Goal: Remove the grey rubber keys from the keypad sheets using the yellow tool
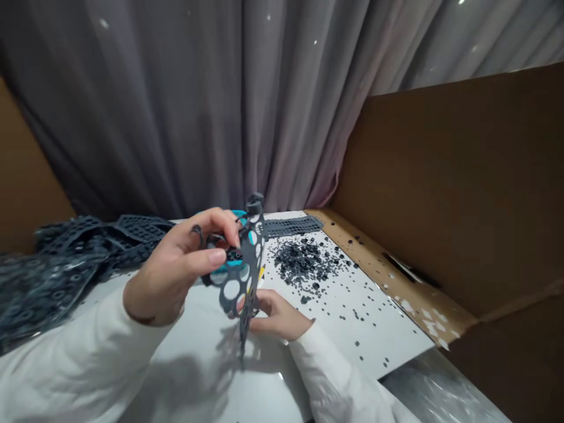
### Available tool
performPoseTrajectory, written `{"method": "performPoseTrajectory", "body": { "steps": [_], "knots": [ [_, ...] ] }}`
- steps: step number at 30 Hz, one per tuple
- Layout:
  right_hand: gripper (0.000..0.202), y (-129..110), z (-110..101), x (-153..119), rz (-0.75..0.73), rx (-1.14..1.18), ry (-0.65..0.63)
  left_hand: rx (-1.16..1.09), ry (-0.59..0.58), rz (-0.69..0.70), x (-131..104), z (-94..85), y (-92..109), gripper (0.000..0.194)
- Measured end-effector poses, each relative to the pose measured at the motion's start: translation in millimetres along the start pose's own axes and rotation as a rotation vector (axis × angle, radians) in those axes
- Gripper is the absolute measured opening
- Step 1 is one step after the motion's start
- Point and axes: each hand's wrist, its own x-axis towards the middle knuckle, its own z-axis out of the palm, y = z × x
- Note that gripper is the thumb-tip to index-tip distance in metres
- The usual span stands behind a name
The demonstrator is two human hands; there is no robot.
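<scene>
A dark grey, bendy sheet full of round holes (252, 271) hangs upright above the white table, seen nearly edge-on. My left hand (180, 261) is at its left side, thumb and forefinger closed on part of it near a curled strip. Lower down, my right hand (279, 316) pinches the sheet from the right, its fingertips partly hidden behind it. Something turquoise shows through the holes and behind my left hand.
A heap of small dark discs (304, 258) lies on a white board (379, 346). Behind it are stacked perforated strips (293, 225). More dark perforated pieces (136, 235) and a clear plastic bag (48, 288) lie at the left. Cardboard walls (458, 188) flank the table, with a grey curtain (198, 106) behind.
</scene>
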Motion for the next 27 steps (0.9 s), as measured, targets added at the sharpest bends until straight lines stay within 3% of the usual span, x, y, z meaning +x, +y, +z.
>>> {"method": "performPoseTrajectory", "body": {
  "steps": [4, 7, 10, 12, 14, 17, 20, 24, 27],
  "knots": [
    [0.037, -6.1, -79.2, -40.5, 0.229, 0.131, 0.024, 0.171, -0.112, 0.063, 54.2, 5.5, -30.7, 0.009],
    [0.037, -27.6, -160.5, -56.1, 0.293, -0.090, 0.269, 0.513, -0.133, -0.048, 91.7, 6.0, -74.0, 0.012],
    [0.030, -56.9, -238.2, -38.7, 0.314, -0.514, 0.620, 0.610, -0.128, -0.119, 120.7, 13.0, -122.9, 0.014],
    [0.029, -72.8, -277.9, -12.4, 0.314, -0.614, 0.723, 0.665, -0.125, -0.177, 136.4, 22.0, -153.6, 0.022],
    [0.030, -80.3, -304.5, 17.8, 0.305, -0.702, 0.831, 0.715, -0.112, -0.247, 151.0, 32.0, -180.2, 0.032],
    [0.047, -71.0, -320.3, 55.8, 0.325, -0.846, 1.035, 0.793, -0.098, -0.378, 169.6, 42.6, -211.1, 0.046],
    [0.065, -41.6, -314.6, 75.6, 0.370, -0.977, 1.200, 0.842, -0.177, -0.529, 177.3, 44.7, -229.6, 0.069],
    [0.047, 1.8, -298.3, 73.1, 0.409, -1.122, 1.084, 0.861, -0.287, -0.582, 162.7, 43.5, -225.1, 0.078],
    [0.037, 20.7, -290.4, 57.8, 0.520, -1.165, 0.977, 0.848, -0.352, -0.493, 130.0, 42.0, -195.0, 0.065]
  ]
}}
